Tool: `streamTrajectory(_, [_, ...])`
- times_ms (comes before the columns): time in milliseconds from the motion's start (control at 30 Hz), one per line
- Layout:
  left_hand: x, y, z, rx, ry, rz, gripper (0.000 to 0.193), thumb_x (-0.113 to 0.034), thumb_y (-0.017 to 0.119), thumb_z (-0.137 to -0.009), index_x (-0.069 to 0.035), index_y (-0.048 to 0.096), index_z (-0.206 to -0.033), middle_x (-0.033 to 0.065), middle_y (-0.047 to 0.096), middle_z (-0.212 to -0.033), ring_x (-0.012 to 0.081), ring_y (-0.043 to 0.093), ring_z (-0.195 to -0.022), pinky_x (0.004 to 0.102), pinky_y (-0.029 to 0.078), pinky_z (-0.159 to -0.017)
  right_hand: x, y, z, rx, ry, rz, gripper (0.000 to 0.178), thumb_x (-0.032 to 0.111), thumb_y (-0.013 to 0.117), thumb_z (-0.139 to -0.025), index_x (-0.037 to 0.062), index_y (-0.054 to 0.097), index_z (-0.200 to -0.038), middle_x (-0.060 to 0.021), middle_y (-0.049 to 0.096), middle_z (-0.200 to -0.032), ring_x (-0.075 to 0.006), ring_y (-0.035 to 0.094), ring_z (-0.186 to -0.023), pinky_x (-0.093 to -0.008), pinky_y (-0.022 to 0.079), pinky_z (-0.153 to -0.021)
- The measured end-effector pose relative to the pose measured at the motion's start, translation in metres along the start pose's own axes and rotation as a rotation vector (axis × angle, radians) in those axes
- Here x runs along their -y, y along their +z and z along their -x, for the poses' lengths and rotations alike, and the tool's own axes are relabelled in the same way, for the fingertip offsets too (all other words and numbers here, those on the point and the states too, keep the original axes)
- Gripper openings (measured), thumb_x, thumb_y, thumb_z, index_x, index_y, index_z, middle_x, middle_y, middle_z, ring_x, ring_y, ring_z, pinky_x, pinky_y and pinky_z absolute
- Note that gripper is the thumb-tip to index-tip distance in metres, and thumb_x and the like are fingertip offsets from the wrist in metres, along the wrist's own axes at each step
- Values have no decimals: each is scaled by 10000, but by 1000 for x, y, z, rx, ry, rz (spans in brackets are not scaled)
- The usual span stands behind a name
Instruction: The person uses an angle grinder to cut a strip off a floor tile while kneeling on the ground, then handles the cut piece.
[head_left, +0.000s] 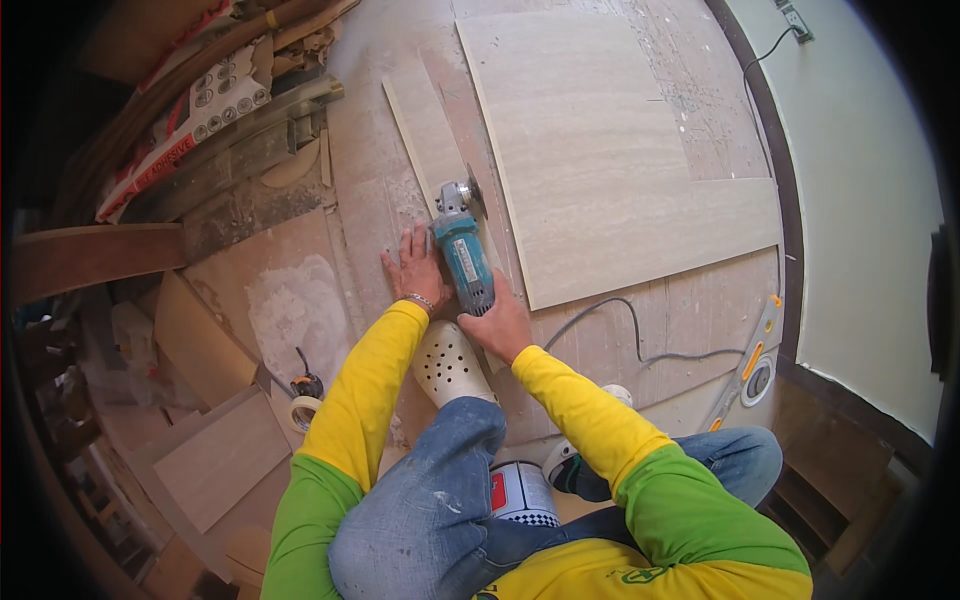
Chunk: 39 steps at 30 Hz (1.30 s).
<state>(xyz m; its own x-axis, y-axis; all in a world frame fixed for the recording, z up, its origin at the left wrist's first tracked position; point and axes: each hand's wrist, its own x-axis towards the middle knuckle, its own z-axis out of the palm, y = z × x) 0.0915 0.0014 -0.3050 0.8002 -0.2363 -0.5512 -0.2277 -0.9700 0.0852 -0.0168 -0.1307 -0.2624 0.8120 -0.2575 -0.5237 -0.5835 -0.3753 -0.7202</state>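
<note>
A teal angle grinder [465, 262] lies lengthwise over a narrow pale tile strip [422, 125], its metal head and disc [475, 192] pointing away from me. My right hand [502, 318] is wrapped round the rear of the grinder's body. Just left of the tool, my left hand [412, 272] is laid down with its fingers stretched out; whether it presses on the strip or the floor beside it, I cannot tell. A large pale tile [600, 150] with a corner cut out lies to the right. My white perforated clog [450, 360] is close behind the grinder.
A grey cord [640, 350] curves across the floor toward a spirit level [745, 370] at the right. Tape measure [307, 385] and tape roll [304, 413] lie left of my arm. Boards and a bag [200, 115] crowd the far left. A can [524, 492] is beneath me.
</note>
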Motion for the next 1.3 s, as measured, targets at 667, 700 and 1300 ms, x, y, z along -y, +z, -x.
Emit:
streamTrajectory(667, [1, 4, -1, -13, 4, -7, 1094, -329, 839, -679, -217, 238, -1586, 44, 82, -1685, 281, 100, -1546, 670, 106, -1182, -31, 0, 37, -6, -12, -1, 910, 304, 759, -686, 115, 338, -1471, -280, 635, -1157, -472, 621, -1058, -499, 507, -915])
streamTrajectory(700, [0, 4, 0, -36, 13, -11, 1094, -329, 839, -679, -217, 238, -1586, 44, 82, -1685, 281, 100, -1546, 670, 106, -1182, -33, 0, 40, -37, -54, 4, 899, 292, 740, -692, 127, 330, -1475, -295, 652, -1112, -485, 629, -1033, -512, 512, -897])
streamTrajectory(1300, [-4, -238, 19, -51, 343, -177, 625, -347, 756, -839, -72, 577, -1370, 184, 592, -1374, 358, 553, -1284, 443, 455, -1075, 86, -235, 155, -236, -285, 33, 806, 269, 759, -667, 45, 454, -1378, -215, 663, -1098, -368, 671, -969, -402, 539, -884])
